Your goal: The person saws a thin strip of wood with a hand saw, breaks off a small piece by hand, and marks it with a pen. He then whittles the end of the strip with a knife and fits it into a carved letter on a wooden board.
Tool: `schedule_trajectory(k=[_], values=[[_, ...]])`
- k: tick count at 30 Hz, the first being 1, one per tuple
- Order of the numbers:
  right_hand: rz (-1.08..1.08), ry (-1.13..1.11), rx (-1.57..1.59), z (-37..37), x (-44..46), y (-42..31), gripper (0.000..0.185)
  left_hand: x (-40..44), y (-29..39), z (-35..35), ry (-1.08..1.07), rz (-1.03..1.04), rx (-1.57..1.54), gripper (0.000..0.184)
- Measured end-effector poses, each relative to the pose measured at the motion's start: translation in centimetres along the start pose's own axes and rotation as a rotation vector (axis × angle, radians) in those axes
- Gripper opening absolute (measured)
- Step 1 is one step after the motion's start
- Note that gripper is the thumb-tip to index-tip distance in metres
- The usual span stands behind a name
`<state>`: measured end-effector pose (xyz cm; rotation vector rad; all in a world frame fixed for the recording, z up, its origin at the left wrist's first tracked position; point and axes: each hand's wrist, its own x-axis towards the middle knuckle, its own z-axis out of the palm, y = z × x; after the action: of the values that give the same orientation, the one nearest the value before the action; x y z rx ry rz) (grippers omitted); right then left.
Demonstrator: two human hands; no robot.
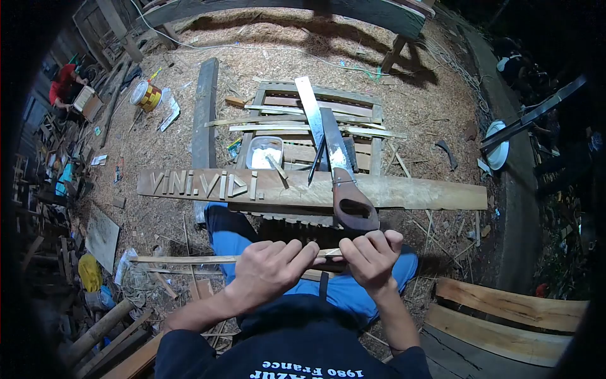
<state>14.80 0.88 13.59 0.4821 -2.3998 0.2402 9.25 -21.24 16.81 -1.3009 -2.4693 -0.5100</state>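
My left hand [273,268] is closed around a thin wooden strip [183,259], whose long end runs out to the left. Close beside it, my right hand [371,258] grips the strip's other end, and a short pale length shows between the two fists. Beyond my hands lies a long wooden board [429,192] with raised wooden letters [202,184] reading "VINI.VIDI." on its left part. A handsaw [349,189] rests across the board, handle toward me. A white tub [265,153] with a stick [277,167] in it stands behind the board, near a dark pencil-like tool [317,161].
Under the board is a slatted wooden stand [377,151] carrying loose strips [265,119] and a metal straightedge [309,104]. A dark beam [205,114] lies to its left. Curved planks [505,306] sit at lower right. A person in red [63,85] works at far left.
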Motion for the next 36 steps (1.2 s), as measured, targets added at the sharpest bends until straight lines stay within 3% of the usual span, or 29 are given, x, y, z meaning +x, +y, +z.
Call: schedule_trajectory(k=[11, 36], values=[[0.145, 0.140, -0.039, 1.5, -1.2, -1.0, 0.015, 0.1, 0.8, 0.3, -0.029, -0.069, -0.080, 0.018], [0.147, 0.158, -0.031, 4.2, -3.5, -0.9, 0.019, -0.6, 0.7, 2.1, 0.006, -0.139, -0.125, 0.016]])
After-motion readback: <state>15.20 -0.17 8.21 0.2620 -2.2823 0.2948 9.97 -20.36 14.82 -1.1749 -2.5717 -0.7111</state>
